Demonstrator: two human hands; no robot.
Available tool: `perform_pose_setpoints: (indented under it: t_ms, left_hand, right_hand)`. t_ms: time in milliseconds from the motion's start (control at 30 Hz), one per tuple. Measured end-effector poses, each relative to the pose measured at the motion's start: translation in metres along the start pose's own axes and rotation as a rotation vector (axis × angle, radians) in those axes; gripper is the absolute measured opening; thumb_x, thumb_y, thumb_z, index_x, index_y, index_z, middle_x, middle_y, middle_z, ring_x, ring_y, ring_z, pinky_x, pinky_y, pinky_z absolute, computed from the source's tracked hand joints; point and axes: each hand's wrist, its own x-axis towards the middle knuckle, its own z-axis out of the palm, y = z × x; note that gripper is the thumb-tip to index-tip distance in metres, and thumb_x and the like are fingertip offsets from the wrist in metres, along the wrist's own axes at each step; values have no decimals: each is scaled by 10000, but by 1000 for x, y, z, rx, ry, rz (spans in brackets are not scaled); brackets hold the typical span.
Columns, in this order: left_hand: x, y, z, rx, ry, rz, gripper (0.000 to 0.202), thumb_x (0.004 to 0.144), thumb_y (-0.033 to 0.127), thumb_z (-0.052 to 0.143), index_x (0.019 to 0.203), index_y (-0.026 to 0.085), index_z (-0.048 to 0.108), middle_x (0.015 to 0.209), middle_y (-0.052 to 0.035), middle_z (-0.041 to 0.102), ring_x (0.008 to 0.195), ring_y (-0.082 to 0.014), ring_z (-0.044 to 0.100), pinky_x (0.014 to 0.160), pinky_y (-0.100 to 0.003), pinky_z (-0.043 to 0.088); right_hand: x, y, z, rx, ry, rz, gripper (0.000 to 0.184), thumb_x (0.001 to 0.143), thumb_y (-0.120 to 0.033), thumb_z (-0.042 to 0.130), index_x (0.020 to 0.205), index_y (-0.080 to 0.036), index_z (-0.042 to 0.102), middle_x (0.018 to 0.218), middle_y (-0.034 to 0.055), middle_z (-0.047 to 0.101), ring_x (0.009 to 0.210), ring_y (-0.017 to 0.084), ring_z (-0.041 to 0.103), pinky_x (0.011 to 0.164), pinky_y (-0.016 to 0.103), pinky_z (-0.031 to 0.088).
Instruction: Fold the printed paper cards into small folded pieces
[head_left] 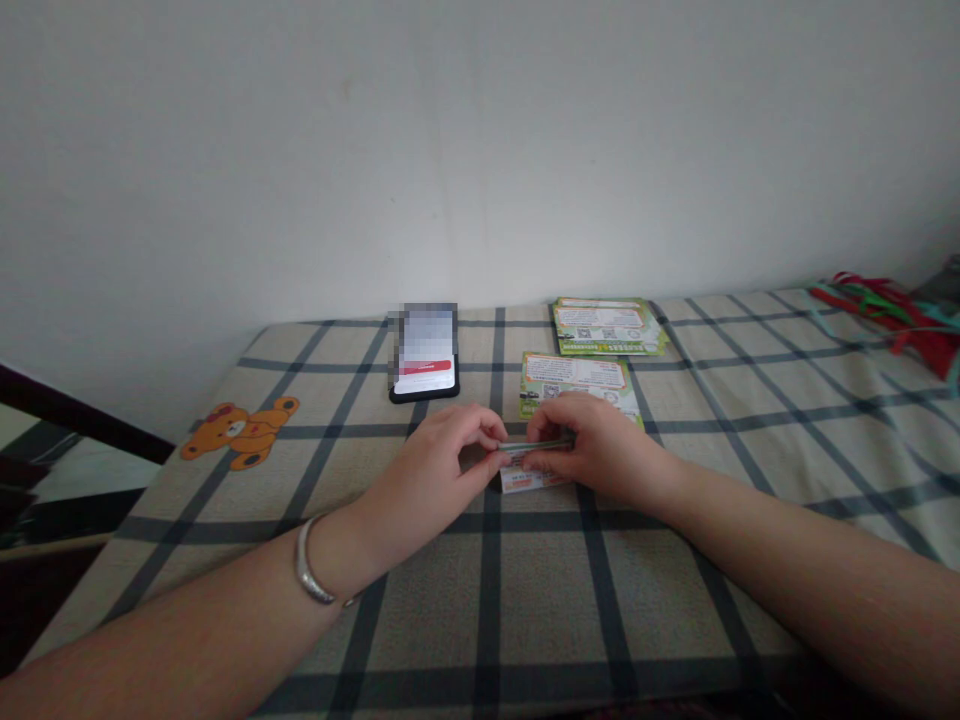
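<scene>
Between my two hands is a printed paper leaflet (529, 478), its white lower part with orange and dark print hanging toward me and its upper edge seen nearly edge-on. My left hand (461, 450) pinches its left end between thumb and fingers. My right hand (585, 440) grips the right end, hiding much of the sheet. Just behind the right hand lies a flat green-and-white leaflet (577, 375) with a QR code. Farther back, near the wall, rests a stack of similar green leaflets (607, 325), slightly fanned at its right side.
A phone (425, 350) with a lit screen lies left of the leaflets. An orange bear cutout (244, 432) is at the table's left. Red and green ribbons (892, 315) are heaped at the far right. The checked tablecloth (435, 620) meets a white wall (480, 150) behind.
</scene>
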Motion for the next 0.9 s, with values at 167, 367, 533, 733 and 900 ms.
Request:
perform_pose_setpoints:
  t_ms: [167, 367, 533, 733, 900]
  left_hand:
    - [1, 0, -6, 68, 12, 25, 68, 828, 179, 587, 886, 213, 576, 848, 8, 637, 808, -164, 624, 783, -332, 497]
    - [3, -5, -10, 106, 25, -19, 43, 844, 185, 588, 884, 200, 585, 845, 4, 655, 798, -166, 628, 743, -316, 487]
    - [3, -7, -10, 87, 14, -40, 18, 858, 207, 588, 874, 199, 591, 830, 8, 665, 795, -166, 634, 733, -312, 483]
    - [4, -7, -10, 43, 15, -66, 43, 863, 236, 576, 865, 197, 595, 827, 0, 671, 793, -169, 642, 708, -306, 493]
    - [4, -8, -10, 13, -7, -74, 60, 872, 252, 561, 886, 201, 589, 834, 2, 672, 786, -163, 648, 712, -305, 502]
  right_hand:
    - [1, 3, -4, -76, 30, 17, 144, 757, -287, 734, 772, -198, 622, 721, -15, 613, 690, 127, 535, 616, 246, 375]
    - [-2, 11, -6, -37, 75, 67, 134, 767, -282, 710, 830, -203, 621, 745, -12, 624, 677, 122, 553, 602, 244, 408]
    - [-3, 13, -3, -1, 77, 69, 124, 784, -270, 687, 871, -207, 627, 782, -5, 644, 704, 126, 574, 625, 251, 436]
    - [-3, 14, -1, 32, 83, 86, 105, 781, -266, 686, 840, -203, 627, 746, -7, 632, 681, 127, 565, 616, 257, 438]
    - [-2, 12, 0, 75, 124, 134, 77, 794, -246, 660, 783, -203, 597, 697, -19, 619, 630, 118, 546, 569, 243, 418]
